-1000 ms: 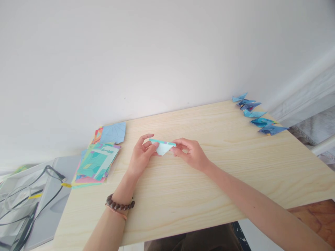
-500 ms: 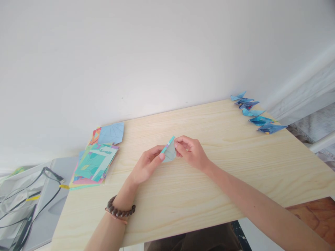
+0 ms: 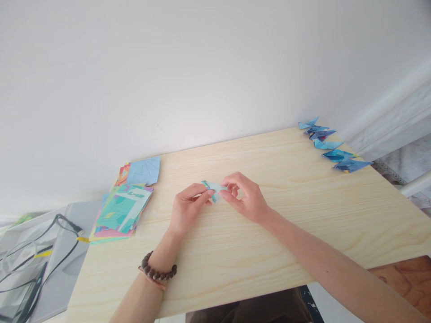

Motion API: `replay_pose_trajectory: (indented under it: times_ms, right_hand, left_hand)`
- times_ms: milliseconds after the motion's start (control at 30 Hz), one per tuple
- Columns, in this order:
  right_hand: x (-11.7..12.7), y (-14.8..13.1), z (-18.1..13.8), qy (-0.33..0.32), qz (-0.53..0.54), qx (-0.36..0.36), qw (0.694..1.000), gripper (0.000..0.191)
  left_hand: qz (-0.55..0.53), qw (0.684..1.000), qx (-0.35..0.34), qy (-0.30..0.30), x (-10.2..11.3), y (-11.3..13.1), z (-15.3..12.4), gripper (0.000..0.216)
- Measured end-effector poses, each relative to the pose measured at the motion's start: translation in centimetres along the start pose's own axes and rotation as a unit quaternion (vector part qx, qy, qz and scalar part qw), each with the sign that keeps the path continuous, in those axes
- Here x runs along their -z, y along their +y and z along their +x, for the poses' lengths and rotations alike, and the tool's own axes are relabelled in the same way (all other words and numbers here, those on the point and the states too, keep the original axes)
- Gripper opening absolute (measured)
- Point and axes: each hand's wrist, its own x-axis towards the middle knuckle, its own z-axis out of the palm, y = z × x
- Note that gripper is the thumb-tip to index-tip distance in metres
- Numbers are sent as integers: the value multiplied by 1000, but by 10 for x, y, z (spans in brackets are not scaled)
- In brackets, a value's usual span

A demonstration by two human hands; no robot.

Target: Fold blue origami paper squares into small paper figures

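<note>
A small piece of folded origami paper (image 3: 215, 187), pale blue with a teal edge, is held between my two hands above the middle of the table. My left hand (image 3: 189, 204) pinches its left end between thumb and fingers. On the other side, my right hand (image 3: 246, 197) grips the paper's right end with thumb and forefinger, the other fingers curled. The fingers cover part of the paper, so its exact folds are hard to make out.
Folded blue paper figures (image 3: 328, 145) stand in a row at the right back edge. Stacks of printed paper sheets (image 3: 124, 208) lie on the left of the wooden table (image 3: 256, 260). Left of it is a grey case (image 3: 60, 278) with black cables (image 3: 62, 220). A white wall rises behind.
The folded paper has turned from standing tilted to lying more level, its teal edge now at the left. My left fingers have shifted onto that edge; my right hand has turned slightly.
</note>
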Motion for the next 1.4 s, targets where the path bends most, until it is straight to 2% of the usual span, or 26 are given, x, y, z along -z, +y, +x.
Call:
replay_pose_trajectory:
  times_ms: [100,233,433,533,633,767,900,1033,1167,1267,1400]
  right_hand:
    - [-1,2,0,15,-9,4,1000,7]
    - [-2,2,0,10,-7,2,1000,8]
    - [-1,-1,0,2,-12,15,1000,6]
    - [0,-2,0,-11,2,11,1000,8]
    - [-2,-1,-2,-34,40,-24,998,12]
    - [-6,0,-5,-47,89,-55,993,15]
    - [-8,1,-6,-42,83,-55,994,14]
    - [-5,1,-3,0,21,-15,1000,8]
    - [-1,3,1,59,-56,71,994,10]
    - [0,5,2,79,-91,102,987,18]
    - [0,5,1,70,-103,136,983,22]
  left_hand:
    - [-23,1000,17,-13,-2,-2,-2,12]
    - [-25,999,5,-27,-3,-5,-3,16]
    - [-13,999,-30,28,-1,-4,-3,22]
    - [-13,999,-36,4,-1,-3,-4,18]
    - [-39,998,-37,-19,-2,-3,-6,16]
    - [-73,996,-30,-28,-3,-3,-6,25]
    - [-79,996,-29,-29,-4,-3,-5,29]
    - [-67,995,-79,7,-4,-6,-5,35]
    - [-21,989,-128,70,-2,-8,-5,18]
    - [-10,989,-128,71,-2,-7,-5,13]
    - [-10,991,-121,64,-3,-6,-6,13]
